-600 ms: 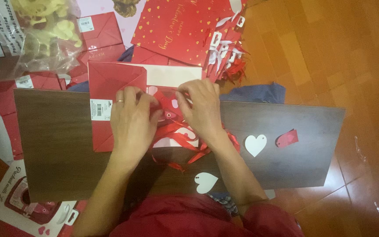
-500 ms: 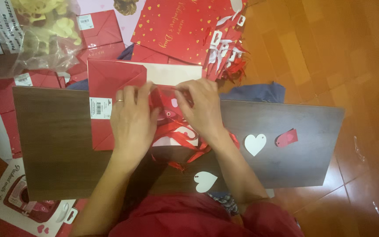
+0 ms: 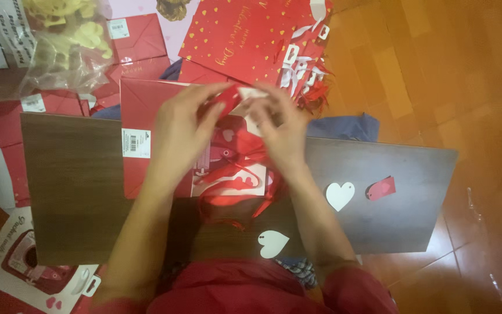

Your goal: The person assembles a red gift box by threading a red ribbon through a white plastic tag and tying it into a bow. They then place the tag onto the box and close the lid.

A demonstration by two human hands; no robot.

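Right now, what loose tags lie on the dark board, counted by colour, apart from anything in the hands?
White heart tags: 2, one near the board's right end, one at its near edge.
Red tags: 1, beside the right-hand white heart.
Total: 3 on the board.

On the board [image 3: 76, 192] a folded bag [image 3: 146, 145] lies at 9 o'clock, two heart tags [image 3: 340, 195] at 3 o'clock
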